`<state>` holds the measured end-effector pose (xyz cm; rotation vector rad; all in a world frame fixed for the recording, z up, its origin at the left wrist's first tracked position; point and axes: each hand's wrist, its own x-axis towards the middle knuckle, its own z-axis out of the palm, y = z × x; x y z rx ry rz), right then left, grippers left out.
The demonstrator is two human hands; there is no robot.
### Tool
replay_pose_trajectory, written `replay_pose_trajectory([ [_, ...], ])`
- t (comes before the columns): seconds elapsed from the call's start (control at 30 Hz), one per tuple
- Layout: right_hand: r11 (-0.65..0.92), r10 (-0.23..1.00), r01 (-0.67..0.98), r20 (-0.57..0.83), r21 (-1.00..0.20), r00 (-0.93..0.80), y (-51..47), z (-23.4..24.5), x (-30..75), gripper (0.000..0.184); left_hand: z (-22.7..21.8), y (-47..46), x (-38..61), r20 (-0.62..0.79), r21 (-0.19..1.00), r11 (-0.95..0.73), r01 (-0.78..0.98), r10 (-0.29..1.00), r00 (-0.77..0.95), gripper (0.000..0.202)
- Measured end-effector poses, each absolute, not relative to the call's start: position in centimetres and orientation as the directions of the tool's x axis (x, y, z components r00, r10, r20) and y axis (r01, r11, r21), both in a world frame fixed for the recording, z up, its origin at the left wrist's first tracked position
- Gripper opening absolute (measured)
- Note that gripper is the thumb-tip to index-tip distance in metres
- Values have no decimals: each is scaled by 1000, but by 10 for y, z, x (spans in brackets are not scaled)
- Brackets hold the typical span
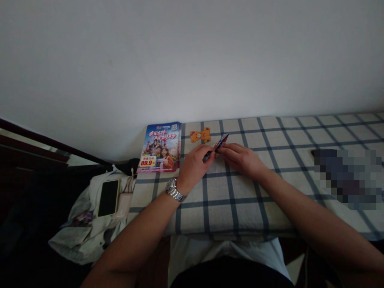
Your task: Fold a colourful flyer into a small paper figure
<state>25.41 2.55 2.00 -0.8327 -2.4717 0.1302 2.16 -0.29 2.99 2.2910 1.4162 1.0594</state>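
Observation:
Both of my hands meet over the checked cloth, closed on a small folded piece of printed paper with dark blue and red on it. My left hand, with a metal watch on its wrist, pinches the paper's near left part. From the right, my right hand grips its lower edge with the fingertips. The fingers hide much of the paper. Just behind my left hand lies an orange bear-shaped cutout or print. A stack of colourful flyers sits left of my hands.
The checked cloth covers the table up to the white wall. At left, a phone and a pale power bank with a cable rest on light fabric. A pixelated object lies at right.

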Motion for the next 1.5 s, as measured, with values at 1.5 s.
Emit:
replay_pose_trajectory([
  [1.5, 812, 564, 565, 438, -143, -700, 25, 27, 260, 21, 37, -6, 18, 420, 458, -479, 748, 859, 293, 14],
])
